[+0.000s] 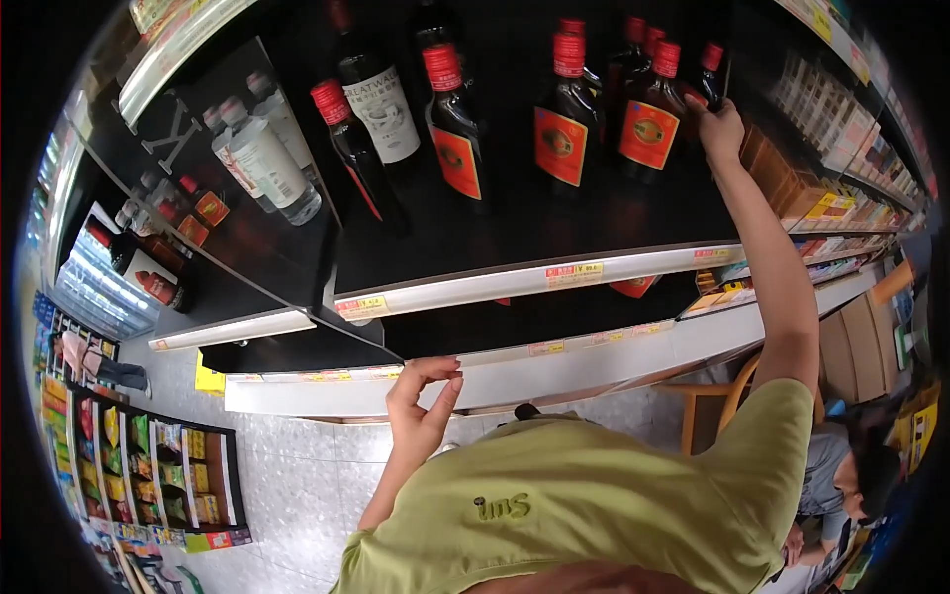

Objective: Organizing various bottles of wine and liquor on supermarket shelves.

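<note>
At the right end of a black store shelf, my right hand has its fingers at a dark bottle with a red cap; whether they close on it cannot be told. Beside it stands a dark bottle with an orange label, and a similar bottle is further left. Another red-capped bottle and a slim one turned sideways stand near a wine bottle with a white label. My left hand, empty with fingers curled and apart, is just below the lower shelf edge.
A glossy upright panel divides the shelving, with clear bottles left of it. Brown boxes adjoin on the right. A wooden chair and a seated person are at lower right; a snack rack and another person are left.
</note>
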Demonstrator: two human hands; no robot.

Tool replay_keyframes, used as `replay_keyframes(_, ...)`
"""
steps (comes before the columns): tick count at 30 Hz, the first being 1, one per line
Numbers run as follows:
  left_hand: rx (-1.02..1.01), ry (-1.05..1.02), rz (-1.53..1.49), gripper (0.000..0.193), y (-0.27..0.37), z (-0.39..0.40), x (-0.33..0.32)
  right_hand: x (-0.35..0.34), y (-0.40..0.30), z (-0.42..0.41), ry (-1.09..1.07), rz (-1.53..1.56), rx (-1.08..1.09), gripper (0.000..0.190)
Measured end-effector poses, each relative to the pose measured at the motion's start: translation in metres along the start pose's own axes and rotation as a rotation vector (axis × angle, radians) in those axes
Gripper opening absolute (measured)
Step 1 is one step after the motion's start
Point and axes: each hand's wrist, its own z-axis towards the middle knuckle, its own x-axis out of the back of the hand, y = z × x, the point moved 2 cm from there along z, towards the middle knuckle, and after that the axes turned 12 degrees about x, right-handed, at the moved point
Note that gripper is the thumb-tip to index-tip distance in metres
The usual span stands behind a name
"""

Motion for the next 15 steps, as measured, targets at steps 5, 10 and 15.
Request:
replay_keyframes(5,0.03,0.026,-0.007,0.019,-0.004,-0.006,0.0,-0.01,-0.005,0.006,-0.017,-0.096,-0.042,0.067)
replay_keyframes(10,0.013,0.086,-0.04,0.019,-0.005,-0.009,-0.001,-0.02,-0.006,0.013,-0.02,-0.128,-0.024,0.065)
replay_keyframes(15,0.019,0.101,-0.045,0.02,-0.01,-0.013,0.0,-0.027,0.001,0.021,-0.061,-0.159,-0.016,0.062)
